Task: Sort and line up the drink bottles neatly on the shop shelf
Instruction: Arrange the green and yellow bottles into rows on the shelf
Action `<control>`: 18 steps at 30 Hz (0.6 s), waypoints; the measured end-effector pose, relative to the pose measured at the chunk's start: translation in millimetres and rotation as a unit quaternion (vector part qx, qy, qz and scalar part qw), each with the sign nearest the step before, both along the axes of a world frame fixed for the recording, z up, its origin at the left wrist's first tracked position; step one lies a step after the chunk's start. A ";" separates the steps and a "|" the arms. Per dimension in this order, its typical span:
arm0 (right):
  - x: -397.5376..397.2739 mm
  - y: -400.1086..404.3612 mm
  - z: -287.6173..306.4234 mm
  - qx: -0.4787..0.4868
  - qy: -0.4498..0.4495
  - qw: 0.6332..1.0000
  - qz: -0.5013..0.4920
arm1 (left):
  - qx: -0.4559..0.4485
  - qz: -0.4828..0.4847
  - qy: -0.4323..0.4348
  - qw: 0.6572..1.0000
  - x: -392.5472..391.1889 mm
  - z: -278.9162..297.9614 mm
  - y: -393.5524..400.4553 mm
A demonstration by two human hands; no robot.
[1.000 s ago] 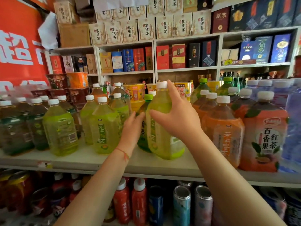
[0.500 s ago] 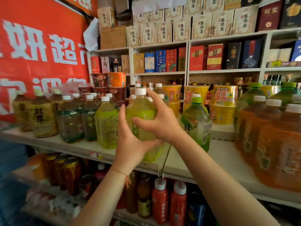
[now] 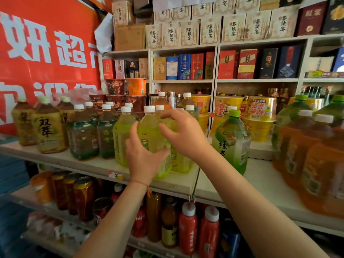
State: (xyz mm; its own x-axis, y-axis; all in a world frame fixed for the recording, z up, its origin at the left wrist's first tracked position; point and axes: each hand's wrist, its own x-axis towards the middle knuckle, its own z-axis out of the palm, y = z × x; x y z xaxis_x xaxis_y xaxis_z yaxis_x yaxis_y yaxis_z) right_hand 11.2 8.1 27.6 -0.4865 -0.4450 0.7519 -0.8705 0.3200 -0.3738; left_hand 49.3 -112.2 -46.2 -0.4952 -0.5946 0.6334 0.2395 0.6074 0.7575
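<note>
Both my hands at the yellow-green bottle on the shop shelf.

My left hand holds the yellow-green bottle low on its body, thumb up the near side and fingers wrapped round the label. My right hand is at the bottle's right shoulder, fingers spread and bent; I cannot tell whether they touch it. The bottle stands upright near the front edge of the shelf, white cap on, touching a like bottle on its left. A green-capped bottle stands apart on the right; dark tea bottles stand to the left.
</note>
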 end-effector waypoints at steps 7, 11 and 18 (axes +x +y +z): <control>-2.5 11.8 -8.3 -0.023 -0.002 0.999 -0.024 | -0.023 0.008 -0.025 0.999 -5.7 -4.1 -18.8; -2.4 7.7 -13.9 -0.012 -0.002 1.000 -0.014 | -0.015 -0.004 -0.040 0.999 -4.7 -5.9 -22.3; -13.0 10.7 -27.2 -0.026 0.066 0.994 -0.085 | -0.141 0.136 -0.014 0.980 6.5 5.5 5.1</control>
State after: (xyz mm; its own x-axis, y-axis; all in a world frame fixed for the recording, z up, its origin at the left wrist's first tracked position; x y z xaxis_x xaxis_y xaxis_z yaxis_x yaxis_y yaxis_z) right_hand -1.9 18.8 0.4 -0.4473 -0.3227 0.8342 -0.8477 0.4504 -0.2803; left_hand 55.8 -107.1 -40.7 -0.3626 -0.5098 0.7801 0.0206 0.8325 0.5536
